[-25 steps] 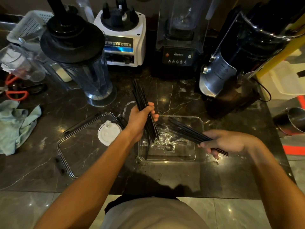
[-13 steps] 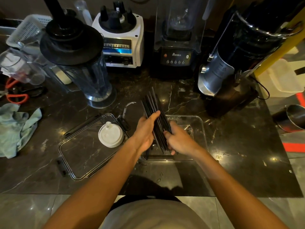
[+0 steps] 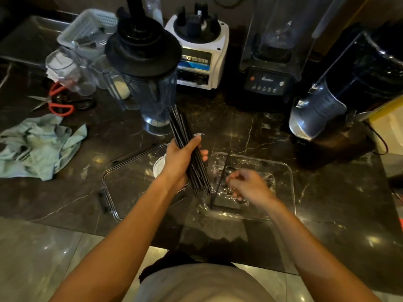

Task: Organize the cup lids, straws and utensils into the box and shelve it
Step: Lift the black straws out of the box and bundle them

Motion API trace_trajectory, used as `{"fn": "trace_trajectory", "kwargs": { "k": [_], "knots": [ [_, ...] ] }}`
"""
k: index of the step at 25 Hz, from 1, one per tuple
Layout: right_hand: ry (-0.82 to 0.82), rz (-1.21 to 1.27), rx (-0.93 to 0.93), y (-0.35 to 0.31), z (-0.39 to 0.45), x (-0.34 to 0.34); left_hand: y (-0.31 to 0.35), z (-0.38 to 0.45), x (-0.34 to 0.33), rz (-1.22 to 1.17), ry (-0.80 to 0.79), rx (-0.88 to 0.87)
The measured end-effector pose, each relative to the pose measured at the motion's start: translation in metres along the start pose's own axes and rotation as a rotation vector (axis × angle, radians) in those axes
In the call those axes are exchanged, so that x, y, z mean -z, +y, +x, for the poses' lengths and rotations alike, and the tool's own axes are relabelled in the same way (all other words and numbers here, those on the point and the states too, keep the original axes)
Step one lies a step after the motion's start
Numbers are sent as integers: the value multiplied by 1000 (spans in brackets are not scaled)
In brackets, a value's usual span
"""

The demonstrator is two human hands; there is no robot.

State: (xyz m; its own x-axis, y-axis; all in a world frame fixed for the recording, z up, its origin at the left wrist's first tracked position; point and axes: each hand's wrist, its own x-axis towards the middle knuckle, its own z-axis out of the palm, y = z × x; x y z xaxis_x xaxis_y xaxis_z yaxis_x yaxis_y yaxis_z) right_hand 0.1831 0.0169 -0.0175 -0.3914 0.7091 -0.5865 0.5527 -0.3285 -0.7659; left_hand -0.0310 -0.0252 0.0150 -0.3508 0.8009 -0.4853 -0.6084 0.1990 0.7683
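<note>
Half a second ago both hands gripped the bundle together; now the right hand [image 3: 247,184] has let go and dropped into the clear box [image 3: 290,171]. Its fingers are loosely curled around a single black straw [image 3: 220,182], though motion blur makes it hard to tell how firm the hold is. That straw stands tilted, its lower end in the box's near left corner. The left hand [image 3: 181,160] is closed around the bundle of black straws [image 3: 185,140], thumb across the top, holding it slanted above the gap between the box and its lid. The lower ends of the bundle hang over the box's left edge.

Crinkled clear wrap lies on the box floor around the right hand. Just left, the clear box lid [image 3: 122,188] lies flat on the dark marble counter [image 3: 250,131], with a white cup lid [image 3: 158,167] resting on it, partly hidden by the left wrist.

Farther back stand a blender jug [image 3: 152,83] with a black top, a white blender base [image 3: 200,53] and a black blender [image 3: 267,81] bearing small script that seems to read "Blendtec", too blurred to be sure. A light blue cloth [image 3: 39,147] and red-handled scissors [image 3: 56,101] lie at far left.
</note>
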Motion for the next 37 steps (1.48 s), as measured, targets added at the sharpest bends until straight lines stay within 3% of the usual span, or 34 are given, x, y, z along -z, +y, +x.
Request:
{"fn": "trace_trajectory", "kwargs": {
  "k": [3,5,9,13,16,21,26,33,35,37],
  "knots": [
    [130,-207,-92,12,16,-24,7,1,21,-5,14,-7],
    [135,-193,-81,13,22,-38,7,1,33,-16,39,2],
    [93,-21,-56,10,23,-48,6,-2,55,-28,64,34],
    [-17,-36,-46,5,22,-47,9,-1,70,-70,86,32],
    [-36,-131,30,-2,17,-38,11,0,75,-96,85,35],
    [117,-58,280,-40,13,-30,8,1,64,-161,22,106],
    [49,-190,393,-68,19,-68,2,2,55,-221,-29,158],
    [18,-333,550,-72,22,-104,0,-1,72,-264,45,168],
    [27,-276,535,-76,22,-116,6,-2,82,-304,80,143],
    [114,-14,414,-80,18,-130,17,-4,91,-375,81,89]
  ]
}}
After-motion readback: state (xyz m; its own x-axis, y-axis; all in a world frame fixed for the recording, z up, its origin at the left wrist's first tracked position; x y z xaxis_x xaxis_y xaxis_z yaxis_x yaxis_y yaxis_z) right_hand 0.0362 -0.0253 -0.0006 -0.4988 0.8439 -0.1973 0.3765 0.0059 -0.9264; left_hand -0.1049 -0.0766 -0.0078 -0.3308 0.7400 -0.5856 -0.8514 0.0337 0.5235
